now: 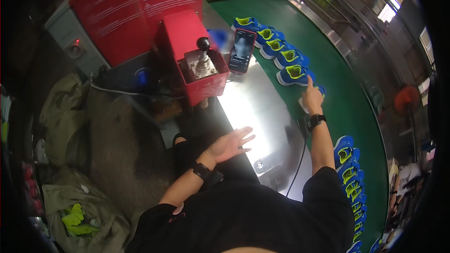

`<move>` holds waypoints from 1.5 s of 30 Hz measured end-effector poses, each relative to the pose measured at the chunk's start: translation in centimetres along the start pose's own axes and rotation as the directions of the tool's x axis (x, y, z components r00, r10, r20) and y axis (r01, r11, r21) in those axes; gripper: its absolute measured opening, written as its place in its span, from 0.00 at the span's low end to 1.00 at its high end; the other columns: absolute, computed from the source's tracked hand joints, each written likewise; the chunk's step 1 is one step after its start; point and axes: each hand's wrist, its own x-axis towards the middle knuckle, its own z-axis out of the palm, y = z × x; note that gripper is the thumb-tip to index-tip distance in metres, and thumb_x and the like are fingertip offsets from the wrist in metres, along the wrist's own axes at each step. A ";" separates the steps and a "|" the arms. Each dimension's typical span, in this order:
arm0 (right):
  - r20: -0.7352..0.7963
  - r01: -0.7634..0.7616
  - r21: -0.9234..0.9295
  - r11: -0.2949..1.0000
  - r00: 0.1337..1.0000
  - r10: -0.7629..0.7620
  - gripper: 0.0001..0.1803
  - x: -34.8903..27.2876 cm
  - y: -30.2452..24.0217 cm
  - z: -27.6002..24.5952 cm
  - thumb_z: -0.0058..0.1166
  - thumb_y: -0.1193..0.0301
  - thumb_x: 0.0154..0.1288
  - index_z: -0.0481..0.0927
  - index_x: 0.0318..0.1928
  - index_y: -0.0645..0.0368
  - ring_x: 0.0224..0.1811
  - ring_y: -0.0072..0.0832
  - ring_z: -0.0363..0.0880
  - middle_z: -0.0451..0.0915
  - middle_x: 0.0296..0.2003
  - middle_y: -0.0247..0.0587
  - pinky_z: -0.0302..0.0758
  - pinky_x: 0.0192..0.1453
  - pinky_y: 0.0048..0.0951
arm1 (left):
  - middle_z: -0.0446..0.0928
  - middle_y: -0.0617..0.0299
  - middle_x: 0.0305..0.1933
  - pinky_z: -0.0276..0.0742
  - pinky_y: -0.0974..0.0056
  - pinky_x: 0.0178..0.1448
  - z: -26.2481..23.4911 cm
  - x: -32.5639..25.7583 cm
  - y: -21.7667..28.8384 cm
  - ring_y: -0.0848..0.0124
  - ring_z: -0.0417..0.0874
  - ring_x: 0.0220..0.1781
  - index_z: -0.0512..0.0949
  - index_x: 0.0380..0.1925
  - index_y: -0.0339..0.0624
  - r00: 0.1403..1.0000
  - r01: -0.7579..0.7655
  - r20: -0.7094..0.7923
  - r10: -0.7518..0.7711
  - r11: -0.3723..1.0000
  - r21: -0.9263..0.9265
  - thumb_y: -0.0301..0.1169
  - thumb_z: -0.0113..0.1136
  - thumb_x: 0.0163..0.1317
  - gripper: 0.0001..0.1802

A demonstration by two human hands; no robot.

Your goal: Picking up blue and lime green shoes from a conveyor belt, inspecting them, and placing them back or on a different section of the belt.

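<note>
My right hand (311, 97) reaches out to the green conveyor belt (347, 98) and closes on a blue shoe (319, 91) with a yellow-green lining, mostly hidden under the hand. Just beyond it lies another blue shoe (294, 75), the nearest of a row running up the belt. My left hand (230, 144) hovers with fingers spread over the edge of the shiny metal table (262, 112), holding nothing. Both wrists wear dark bands.
A red press machine (199, 61) with a black knob stands at the table's left. A phone (241, 50) leans against it. More blue shoes (349, 168) crowd the belt at lower right. Green sacks (75, 206) lie on the floor at left. A black cable (297, 164) crosses the table.
</note>
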 end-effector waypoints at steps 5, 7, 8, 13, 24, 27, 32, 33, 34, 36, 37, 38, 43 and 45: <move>0.101 -0.007 -0.008 1.000 0.995 0.007 0.24 2.9 -5.3 0.7 0.57 0.67 0.59 0.74 0.57 0.51 0.42 0.51 0.84 0.84 0.38 0.56 0.80 0.45 0.49 | 0.46 0.57 0.80 0.56 0.49 0.75 0.0 -0.3 0.4 0.62 0.47 0.80 0.49 0.74 0.41 0.998 0.066 -0.020 -0.066 0.998 0.003 0.49 0.39 0.75 0.35; 0.165 -0.075 -0.008 0.997 0.983 0.075 0.18 2.4 -5.1 0.8 0.61 0.63 0.58 0.79 0.48 0.54 0.46 0.51 0.83 0.83 0.42 0.55 0.79 0.49 0.48 | 0.46 0.58 0.80 0.56 0.49 0.75 0.0 -0.4 0.0 0.61 0.47 0.80 0.49 0.74 0.41 0.998 0.064 0.006 -0.064 0.998 0.011 0.49 0.39 0.75 0.35; 0.147 -0.062 0.004 0.998 0.987 0.061 0.18 2.0 -4.4 0.7 0.61 0.63 0.58 0.79 0.48 0.54 0.46 0.51 0.83 0.83 0.42 0.55 0.79 0.49 0.48 | 0.46 0.58 0.80 0.56 0.48 0.75 0.1 -0.5 -0.3 0.61 0.47 0.80 0.50 0.74 0.41 0.998 0.039 0.046 -0.040 0.999 0.029 0.48 0.39 0.75 0.35; 0.244 0.095 0.144 0.985 0.961 -0.129 0.20 -1.9 2.7 -1.4 0.64 0.69 0.52 0.80 0.48 0.54 0.50 0.51 0.80 0.83 0.43 0.55 0.77 0.54 0.45 | 0.46 0.58 0.80 0.57 0.47 0.74 0.0 0.0 -0.9 0.59 0.48 0.80 0.51 0.73 0.42 1.000 -0.013 -0.009 0.013 1.000 -0.009 0.48 0.38 0.76 0.34; 0.190 0.016 0.468 0.884 0.974 -0.119 0.18 -13.9 14.0 -6.9 0.61 0.68 0.54 0.83 0.47 0.57 0.49 0.47 0.81 0.82 0.43 0.52 0.76 0.54 0.38 | 0.43 0.59 0.80 0.57 0.45 0.74 -0.9 1.3 -0.3 0.58 0.48 0.80 0.48 0.74 0.43 0.998 0.068 0.007 -0.068 0.998 0.015 0.50 0.35 0.76 0.35; 0.144 -0.226 0.467 0.855 0.973 0.178 0.22 -12.3 13.8 -6.9 0.62 0.56 0.57 0.85 0.38 0.67 0.37 0.52 0.85 0.85 0.30 0.54 0.80 0.45 0.39 | 0.43 0.58 0.80 0.57 0.45 0.74 -1.0 1.1 0.2 0.58 0.48 0.80 0.48 0.74 0.42 1.000 0.025 -0.013 -0.025 1.000 -0.004 0.50 0.36 0.75 0.35; 0.269 -0.293 0.050 0.955 0.925 0.269 0.21 -11.1 13.0 -1.4 0.62 0.58 0.49 0.83 0.31 0.66 0.38 0.53 0.84 0.83 0.32 0.60 0.79 0.45 0.43 | 0.44 0.56 0.80 0.59 0.46 0.74 -0.9 0.3 0.2 0.58 0.50 0.79 0.48 0.74 0.40 1.000 -0.002 0.011 0.002 0.999 0.033 0.49 0.37 0.75 0.35; 0.219 -0.318 0.112 0.942 0.932 0.289 0.19 -11.3 13.0 -1.1 0.60 0.60 0.49 0.83 0.31 0.67 0.38 0.53 0.84 0.83 0.32 0.60 0.78 0.44 0.43 | 0.44 0.56 0.80 0.59 0.46 0.74 -0.7 0.1 -0.1 0.58 0.50 0.79 0.48 0.74 0.40 1.000 0.005 -0.004 -0.005 0.999 0.037 0.49 0.37 0.75 0.35; 0.178 -0.402 0.138 0.905 0.909 0.377 0.18 -11.4 12.8 -1.1 0.58 0.62 0.50 0.82 0.31 0.67 0.38 0.53 0.84 0.83 0.31 0.61 0.78 0.43 0.44 | 0.45 0.56 0.80 0.59 0.46 0.74 -0.5 0.0 -0.3 0.58 0.50 0.79 0.49 0.73 0.40 1.000 0.001 -0.024 0.000 0.999 0.036 0.50 0.37 0.75 0.35; 0.106 -0.262 0.280 0.923 0.965 0.242 0.17 -11.2 12.0 -3.2 0.56 0.63 0.54 0.82 0.35 0.66 0.35 0.51 0.84 0.82 0.29 0.60 0.77 0.40 0.44 | 0.45 0.56 0.80 0.59 0.45 0.74 -0.1 0.0 -0.4 0.58 0.51 0.79 0.50 0.73 0.39 0.998 -0.022 -0.055 0.024 0.999 0.034 0.51 0.37 0.75 0.36; 0.081 -0.164 0.381 0.910 0.986 0.144 0.17 -11.3 11.1 -5.1 0.56 0.63 0.55 0.82 0.37 0.66 0.33 0.50 0.84 0.81 0.27 0.59 0.76 0.39 0.44 | 0.46 0.55 0.79 0.59 0.44 0.73 0.1 0.2 -0.2 0.58 0.51 0.79 0.51 0.73 0.39 0.999 0.009 -0.053 -0.010 1.000 -0.022 0.52 0.37 0.75 0.36; 0.011 0.024 0.458 0.888 0.999 -0.033 0.16 -10.7 9.5 -7.0 0.56 0.64 0.57 0.82 0.41 0.64 0.33 0.50 0.83 0.82 0.31 0.57 0.77 0.40 0.43 | 0.46 0.55 0.79 0.59 0.42 0.73 0.4 0.4 0.1 0.57 0.51 0.79 0.52 0.73 0.39 0.997 0.056 -0.040 -0.059 0.996 -0.071 0.53 0.37 0.75 0.36; -0.121 0.748 0.443 0.495 0.597 -0.793 0.15 -8.9 -4.1 -14.7 0.63 0.70 0.43 0.82 0.36 0.56 0.54 0.45 0.72 0.79 0.48 0.38 0.70 0.60 0.37 | 0.57 0.44 0.74 0.58 0.36 0.71 1.9 1.8 1.6 0.52 0.63 0.73 0.54 0.73 0.42 0.862 0.201 0.508 -0.007 0.923 -0.328 0.70 0.31 0.65 0.49; -0.123 0.910 0.336 0.244 0.300 -0.946 0.12 -9.6 -9.9 -15.4 0.58 0.71 0.45 0.82 0.35 0.55 0.57 0.39 0.72 0.78 0.50 0.36 0.69 0.63 0.40 | 0.63 0.48 0.71 0.62 0.47 0.73 2.7 1.1 0.6 0.55 0.68 0.69 0.56 0.71 0.42 0.991 0.031 0.130 0.027 0.905 -0.424 0.70 0.39 0.63 0.49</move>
